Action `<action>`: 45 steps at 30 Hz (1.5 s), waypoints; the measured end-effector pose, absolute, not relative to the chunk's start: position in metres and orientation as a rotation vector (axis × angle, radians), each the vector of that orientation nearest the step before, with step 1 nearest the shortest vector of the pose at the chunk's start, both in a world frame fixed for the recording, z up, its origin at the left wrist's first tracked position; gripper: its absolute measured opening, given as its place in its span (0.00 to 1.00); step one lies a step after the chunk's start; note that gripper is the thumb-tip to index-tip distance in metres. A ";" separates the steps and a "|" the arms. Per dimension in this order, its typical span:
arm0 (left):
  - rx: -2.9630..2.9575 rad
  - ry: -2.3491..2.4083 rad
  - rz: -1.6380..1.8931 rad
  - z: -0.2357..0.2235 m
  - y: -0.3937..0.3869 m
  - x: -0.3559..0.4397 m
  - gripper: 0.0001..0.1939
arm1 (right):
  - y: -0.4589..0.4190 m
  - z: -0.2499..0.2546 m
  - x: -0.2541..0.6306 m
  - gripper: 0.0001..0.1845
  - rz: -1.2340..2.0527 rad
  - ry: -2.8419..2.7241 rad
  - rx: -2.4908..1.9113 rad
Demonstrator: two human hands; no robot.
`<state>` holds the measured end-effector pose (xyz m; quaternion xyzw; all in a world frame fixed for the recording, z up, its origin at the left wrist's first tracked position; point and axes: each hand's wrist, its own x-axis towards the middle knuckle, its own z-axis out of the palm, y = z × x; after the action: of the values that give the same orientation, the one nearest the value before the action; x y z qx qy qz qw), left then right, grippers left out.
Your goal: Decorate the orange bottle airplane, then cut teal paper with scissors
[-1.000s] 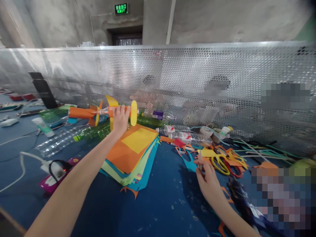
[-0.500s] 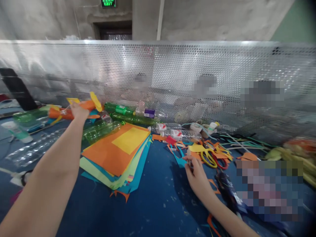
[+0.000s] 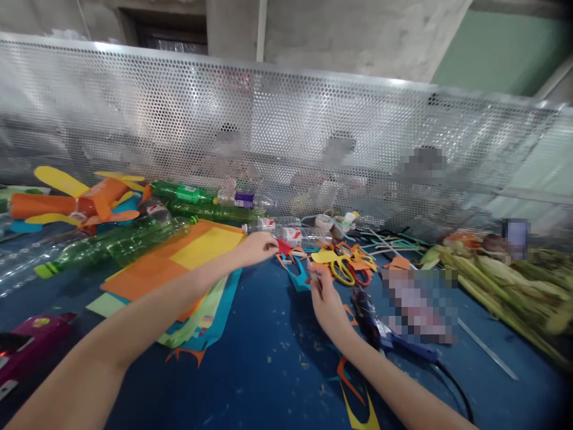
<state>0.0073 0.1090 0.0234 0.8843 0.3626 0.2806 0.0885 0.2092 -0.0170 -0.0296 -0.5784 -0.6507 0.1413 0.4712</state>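
My left hand (image 3: 257, 248) reaches over the top right corner of the coloured paper stack (image 3: 134, 272). Its fingertips are drawn together beside a red paper scrap (image 3: 283, 246); anything between them is too small to make out. My right hand (image 3: 326, 298) hovers over the blue table with curled fingers, its fingertips against the end of a blue paper offcut (image 3: 297, 276). Whether they grip it is unclear. Just beyond lie yellow-handled scissors (image 3: 342, 272) and red-handled scissors (image 3: 363, 276) among orange and yellow scraps. At far left rests an orange paper-wrapped bottle (image 3: 96, 200) with yellow petal-shaped blades.
Green plastic bottles (image 3: 134, 242) and clear bottles (image 3: 293, 235) lie along the perforated metal screen (image 3: 286, 143). A dark blue corded tool (image 3: 376, 325) lies right of my right hand, corn husks (image 3: 505, 286) farther right. A magenta tool (image 3: 38, 346) sits at lower left.
My left hand has let go of the orange bottle piece and moved right to the paper scraps. The view has turned right; my right hand stays by the blue offcut.
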 end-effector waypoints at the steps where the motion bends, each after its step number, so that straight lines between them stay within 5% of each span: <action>1: 2.628 1.022 0.811 0.016 0.105 0.021 0.07 | -0.018 -0.028 0.209 0.14 0.379 -1.573 -1.419; 7: 2.412 0.936 0.834 -0.005 0.102 0.045 0.04 | -0.019 -0.025 0.211 0.15 0.570 -1.508 -1.400; 15: 1.797 0.846 0.894 -0.013 0.080 0.018 0.16 | -0.024 -0.022 0.202 0.17 0.698 -1.624 -1.258; 24: 1.251 0.684 0.978 -0.021 0.065 0.020 0.13 | -0.026 -0.023 0.201 0.14 0.575 -1.728 -1.365; 45: 1.279 0.584 0.926 -0.015 0.061 0.018 0.14 | -0.025 -0.024 0.203 0.15 0.581 -1.760 -1.310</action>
<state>0.0180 0.0611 -0.0147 0.5665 0.2586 0.4104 0.6662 0.2026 -0.0245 -0.0237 -0.5232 -0.7028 0.2319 0.4225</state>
